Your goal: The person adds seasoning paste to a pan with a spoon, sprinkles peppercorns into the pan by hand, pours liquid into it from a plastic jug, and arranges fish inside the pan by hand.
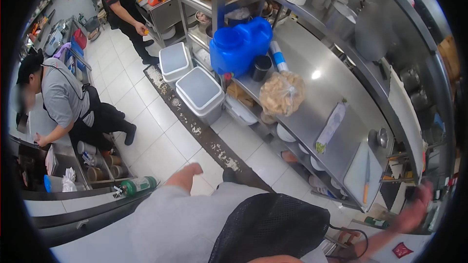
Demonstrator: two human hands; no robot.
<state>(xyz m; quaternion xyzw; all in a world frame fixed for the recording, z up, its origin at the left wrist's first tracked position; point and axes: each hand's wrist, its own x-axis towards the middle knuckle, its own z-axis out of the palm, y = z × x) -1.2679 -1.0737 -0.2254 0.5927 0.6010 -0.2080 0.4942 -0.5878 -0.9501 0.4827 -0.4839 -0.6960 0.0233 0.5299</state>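
My left hand (pixel 191 170) hangs beside my grey shirt (pixel 180 214), above the tiled floor. Its fingers look loosely bent, with nothing visible in them. On the far right my right hand (pixel 421 199) reaches out past the end of the steel counter, smeared by motion; I cannot make out its fingers or any hold. Nearest to it on the counter is a white cutting board (pixel 361 173), where a knife (pixel 366 180) with an orange handle lies. A black mesh cap (pixel 273 229) fills the lower middle of the view.
The steel counter (pixel 312 48) bears a blue jug (pixel 239 46), a tied bag of pale brown pieces (pixel 282 93) and a wrapped leafy bundle (pixel 332 126). Lidded white bins (pixel 199 92) stand beside a floor drain (pixel 195 129). Two co-workers (pixel 73 97) are on the left; one stands farther back.
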